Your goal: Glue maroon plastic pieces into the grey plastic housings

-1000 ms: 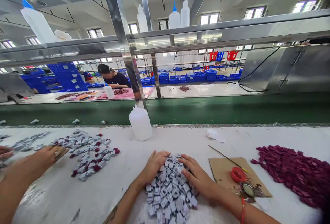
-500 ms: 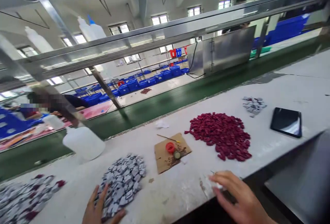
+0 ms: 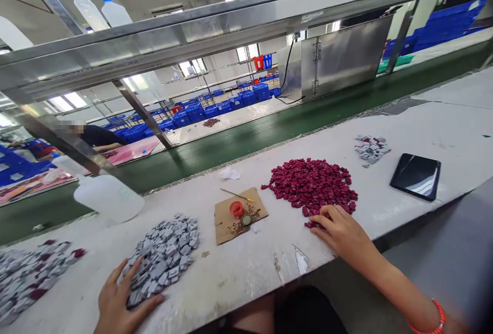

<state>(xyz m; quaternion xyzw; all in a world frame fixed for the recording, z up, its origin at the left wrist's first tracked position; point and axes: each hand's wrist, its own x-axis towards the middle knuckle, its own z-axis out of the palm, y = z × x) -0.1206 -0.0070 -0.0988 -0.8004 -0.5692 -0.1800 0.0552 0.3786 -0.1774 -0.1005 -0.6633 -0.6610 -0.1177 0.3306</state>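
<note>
My left hand [image 3: 122, 295] rests with fingers spread at the lower left edge of a pile of grey pieces [image 3: 165, 254]. At the near edge of a heap of dark red pieces [image 3: 314, 182] is my right hand [image 3: 337, 229], thumb and fingertips close together on a red piece. Between the two piles lies a brown cardboard sheet [image 3: 223, 226], bearing a small open red pot [image 3: 236, 209], a round lid-like item [image 3: 246, 219] and a thin brush [image 3: 236, 195].
A white bottle [image 3: 110, 198] lies at the left behind the grey pile. More mixed pieces [image 3: 34, 277] are far left. A black tablet [image 3: 416, 176] and a small grey pile [image 3: 372, 150] sit right. Beyond runs a green belt [image 3: 231, 144]; a person [image 3: 98, 136] is across it.
My right hand has moved from the table's front edge up to the red heap, its fingertips now on a piece there. My left hand stays by the grey pile. The view has shifted.
</note>
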